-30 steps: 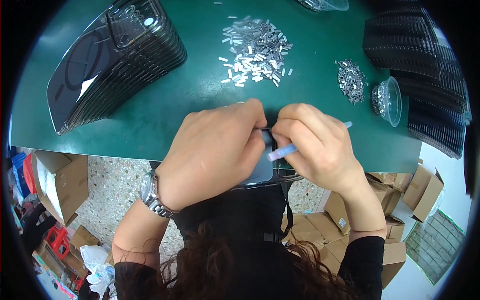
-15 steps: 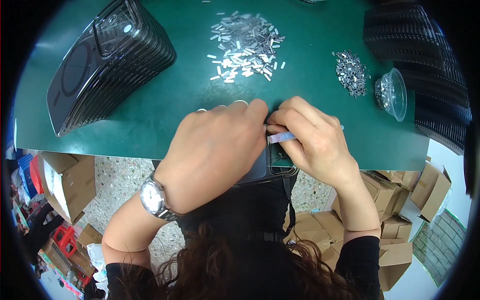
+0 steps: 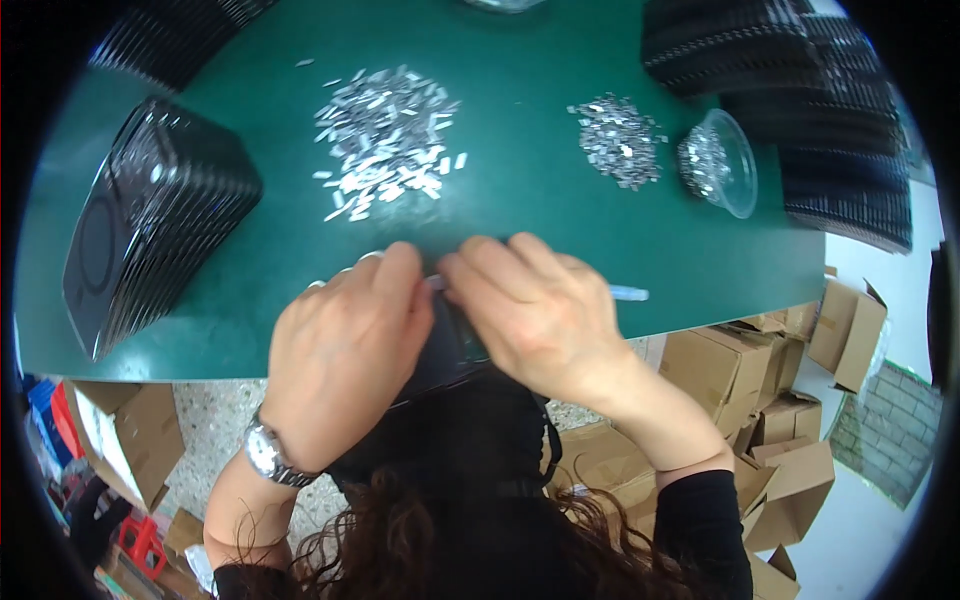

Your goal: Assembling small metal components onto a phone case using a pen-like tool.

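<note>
My left hand point(image 3: 350, 340), with a metal wristwatch point(image 3: 264, 450) on its wrist, is closed on a dark phone case point(image 3: 440, 352) at the table's near edge. My right hand point(image 3: 540, 318) is closed around a thin pale-blue, pen-like stick point(image 3: 630, 293). The stick's back end pokes out to the right beyond the hand. Both hands' fingertips come close together above the case. They hide most of it and the spot where they work. Beyond them lies a loose pile of small silvery oblong pieces point(image 3: 388, 135).
A leaning stack of phone cases point(image 3: 160, 215) stands at left. At right are a pile of tiny silvery pieces point(image 3: 618, 142), a clear plastic cup point(image 3: 738, 165) holding more, and tall dark stacks of cases point(image 3: 850, 190). Cardboard boxes point(image 3: 715, 375) lie below the table edge.
My right hand has come closer to my left, its fingertips now almost meeting the left ones over the case. The whole view has shifted, with the table's piles appearing further left.
</note>
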A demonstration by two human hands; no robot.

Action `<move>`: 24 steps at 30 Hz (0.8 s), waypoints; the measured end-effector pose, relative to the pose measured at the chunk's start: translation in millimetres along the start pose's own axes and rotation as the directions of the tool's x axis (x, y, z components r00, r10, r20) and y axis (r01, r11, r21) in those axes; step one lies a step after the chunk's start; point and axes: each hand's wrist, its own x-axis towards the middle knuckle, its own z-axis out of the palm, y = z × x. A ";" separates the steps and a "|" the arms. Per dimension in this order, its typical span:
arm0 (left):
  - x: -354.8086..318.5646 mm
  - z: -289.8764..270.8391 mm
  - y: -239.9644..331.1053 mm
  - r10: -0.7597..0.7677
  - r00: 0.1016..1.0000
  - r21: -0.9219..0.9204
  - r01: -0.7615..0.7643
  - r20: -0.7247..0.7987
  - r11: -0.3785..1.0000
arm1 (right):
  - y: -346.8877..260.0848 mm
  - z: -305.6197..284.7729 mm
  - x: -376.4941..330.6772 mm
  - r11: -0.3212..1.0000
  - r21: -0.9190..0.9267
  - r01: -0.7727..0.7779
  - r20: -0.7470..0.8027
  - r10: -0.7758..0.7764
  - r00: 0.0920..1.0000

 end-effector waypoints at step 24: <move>-1.0 0.3 -5.8 0.084 0.996 0.063 -0.085 0.024 0.994 | 75.6 -35.4 -36.0 0.937 -0.043 -0.348 -0.079 0.344 0.936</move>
